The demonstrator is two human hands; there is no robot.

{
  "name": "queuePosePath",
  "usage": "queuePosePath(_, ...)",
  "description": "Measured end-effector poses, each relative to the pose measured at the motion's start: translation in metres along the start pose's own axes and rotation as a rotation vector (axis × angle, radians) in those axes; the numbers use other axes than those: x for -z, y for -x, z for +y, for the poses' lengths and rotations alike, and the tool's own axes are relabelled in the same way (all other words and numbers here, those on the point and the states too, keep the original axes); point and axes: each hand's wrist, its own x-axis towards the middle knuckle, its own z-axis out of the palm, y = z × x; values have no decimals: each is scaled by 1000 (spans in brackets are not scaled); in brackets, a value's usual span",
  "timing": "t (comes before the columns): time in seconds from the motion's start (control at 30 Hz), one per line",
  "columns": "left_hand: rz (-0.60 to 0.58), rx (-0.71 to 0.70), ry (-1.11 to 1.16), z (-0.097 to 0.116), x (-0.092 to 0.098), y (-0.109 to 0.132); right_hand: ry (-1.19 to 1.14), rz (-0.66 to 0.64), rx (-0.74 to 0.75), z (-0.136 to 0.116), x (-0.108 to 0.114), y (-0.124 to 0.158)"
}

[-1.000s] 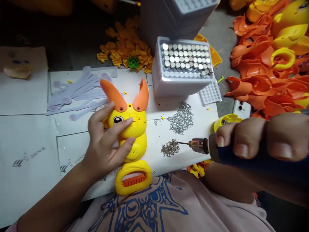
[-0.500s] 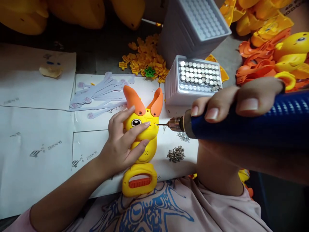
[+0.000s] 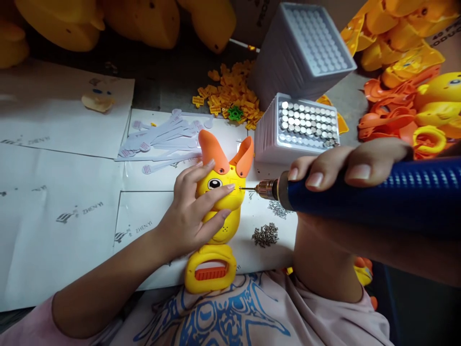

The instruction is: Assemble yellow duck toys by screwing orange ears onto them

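Note:
A yellow plastic toy duck [image 3: 228,216] with an orange bill, a printed eye and a ring-shaped handle lies along the near part of the table. My left hand [image 3: 194,206] rests over its head and body, with fingers curved across the surface, holding it down. In my right hand [image 3: 345,166] is a blue electric screwdriver [image 3: 360,197], pointing left. Its thin bit meets the right side of the duck's head, beside my left index fingertip; a screw there is too small to make out. Small screws [image 3: 265,235] lie in a pile below the bit.
Behind the duck stand stacked trays of silver button cells [image 3: 306,120] and a taller tray stack [image 3: 306,53]. Small orange-yellow parts [image 3: 234,89] and white paper strips [image 3: 165,137] lie left of them. Orange pieces [image 3: 389,105] are heaped at right.
The whole view has shifted a little, so things appear farther right. Both hands keep their hold, and the bit stays at the same spot on the duck's head.

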Motion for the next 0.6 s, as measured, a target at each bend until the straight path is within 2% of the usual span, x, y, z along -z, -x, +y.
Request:
queuePosePath(0.1, 4, -3, -1, 0, 0, 0, 85, 40, 53, -1, -4, -1)
queuePosePath(0.27, 10, -24, -19, 0, 0, -1, 140, 97, 44, -2, -3, 0)
queuePosePath(0.4, 15, -76, -74, 0, -1, -2, 192, 30, 61, -9, -7, -4)
queuePosePath(0.5, 22, -78, -77, 0, -2, -3, 213, 10, -19, -13, -11, -8)
queuePosePath(0.6, 23, -73, -78, 0, -2, -3, 256, 76, -40, -12, -16, -10)
